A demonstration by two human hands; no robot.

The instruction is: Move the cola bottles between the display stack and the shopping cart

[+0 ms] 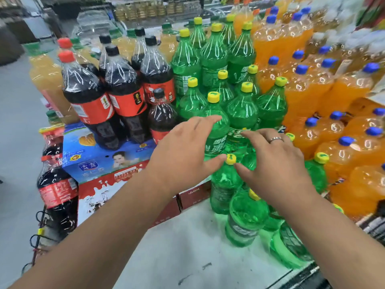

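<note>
Two hands reach over the green bottles (216, 126): left hand (183, 151) and right hand (275, 161), each grip released, fingers spread, holding nothing. Five cola bottles (125, 94) stand on the blue carton (87, 155) at left; one more (57, 184) stands lower, beside the cartons.

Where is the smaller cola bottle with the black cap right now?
In the head view, the small cola bottle stands left of centre on the blue carton, just right of the tall cola bottles and left of the green bottles.
</note>
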